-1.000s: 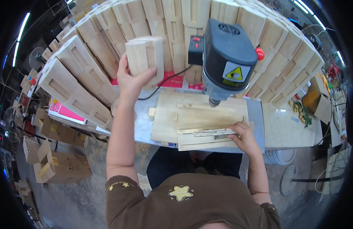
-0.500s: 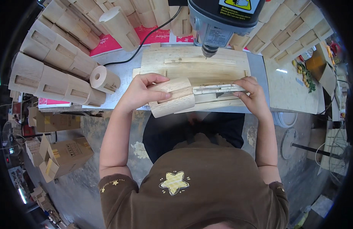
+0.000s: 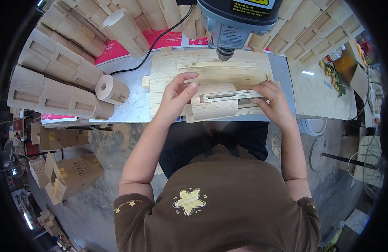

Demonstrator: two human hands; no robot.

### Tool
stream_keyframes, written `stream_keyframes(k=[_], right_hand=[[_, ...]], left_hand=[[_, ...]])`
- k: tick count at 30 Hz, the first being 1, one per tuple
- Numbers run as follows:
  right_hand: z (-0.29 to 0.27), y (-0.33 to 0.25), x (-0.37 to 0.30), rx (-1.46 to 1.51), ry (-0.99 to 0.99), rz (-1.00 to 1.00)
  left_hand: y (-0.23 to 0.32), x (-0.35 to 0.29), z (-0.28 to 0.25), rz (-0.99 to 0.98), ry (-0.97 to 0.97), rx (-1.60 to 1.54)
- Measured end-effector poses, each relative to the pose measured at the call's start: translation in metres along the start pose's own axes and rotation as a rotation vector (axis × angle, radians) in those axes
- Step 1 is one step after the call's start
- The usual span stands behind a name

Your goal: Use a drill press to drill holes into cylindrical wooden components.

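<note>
A pale wooden cylinder (image 3: pixel 215 110) with a recessed slot lies on its side on a wooden board (image 3: pixel 162 90), close to the bench's near edge. My right hand (image 3: pixel 271 100) pinches the right end of a narrow, pale, flat strip (image 3: pixel 227 96) with dark marks, thumb below and fingers above. The strip's left part lies over the slot; whether it sits down inside I cannot tell. Off the cylinder's left end is my left hand (image 3: pixel 177 95), thumb and fingers apart, holding nothing. Behind both hands, a drill press chuck (image 3: pixel 225 54) with a thin bit hangs over the board.
Stacked slotted wooden cylinders (image 3: pixel 55 90) line the left side, with a bored cylinder (image 3: pixel 112 89) at their end. More stacks (image 3: pixel 315 29) stand at the back right. A black cable (image 3: pixel 156 40) crosses the bench. Cardboard boxes (image 3: pixel 74 174) sit on the floor at left.
My left hand has let go of the cylinder and drawn off its left end. The cylinder has moved right onto the board, and the strip now overlaps its slot much further.
</note>
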State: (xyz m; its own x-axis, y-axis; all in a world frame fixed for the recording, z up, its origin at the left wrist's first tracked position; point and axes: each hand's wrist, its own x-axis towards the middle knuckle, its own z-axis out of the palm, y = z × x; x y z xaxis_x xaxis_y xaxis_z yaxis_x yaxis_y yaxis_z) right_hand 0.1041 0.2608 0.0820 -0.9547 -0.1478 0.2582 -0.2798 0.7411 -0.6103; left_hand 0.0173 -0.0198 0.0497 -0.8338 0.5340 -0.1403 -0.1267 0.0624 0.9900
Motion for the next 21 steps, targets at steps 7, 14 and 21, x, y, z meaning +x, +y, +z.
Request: stream_keyframes(k=[7,14,21], right_hand=[[0.0,0.012,-0.018,-0.076,0.281,-0.037],[0.017,0.022,-0.029,-0.071,0.155,0.297],[0.015,0.039,-0.01,-0.21,0.194,0.165]], left_hand=[[-0.01,-0.027,0.022,0.216,0.417,-0.138],[-0.05,-0.057,0.05,0.536,0.454,0.745],[-0.044,-0.03,0.043,0.548,0.439,0.869]])
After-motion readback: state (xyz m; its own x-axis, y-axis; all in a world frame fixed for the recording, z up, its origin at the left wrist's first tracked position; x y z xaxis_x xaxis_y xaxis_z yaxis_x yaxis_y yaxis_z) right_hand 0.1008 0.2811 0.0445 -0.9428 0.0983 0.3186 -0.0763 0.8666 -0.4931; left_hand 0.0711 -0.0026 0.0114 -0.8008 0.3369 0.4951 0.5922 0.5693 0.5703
